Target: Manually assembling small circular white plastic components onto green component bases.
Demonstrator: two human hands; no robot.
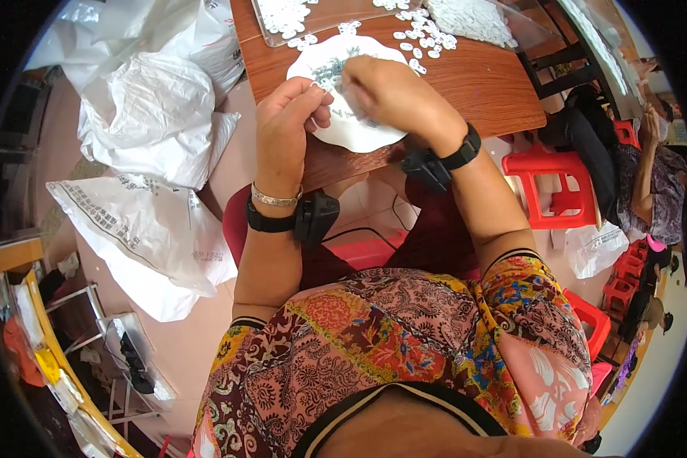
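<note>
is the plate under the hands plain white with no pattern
No, the plate is white but carries a dark grey-green pattern, which shows between the left hand and the right hand.

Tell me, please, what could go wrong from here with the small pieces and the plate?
The small white piece pinched in the left hand might slip, being so tiny. The white, wavy-edged plate sits close to the near edge of the brown wood-grain table, so a nudge could tip it off. Loose white oval pieces lie right beside the plate, and the right hand, blurred above it, may scatter them.
</note>
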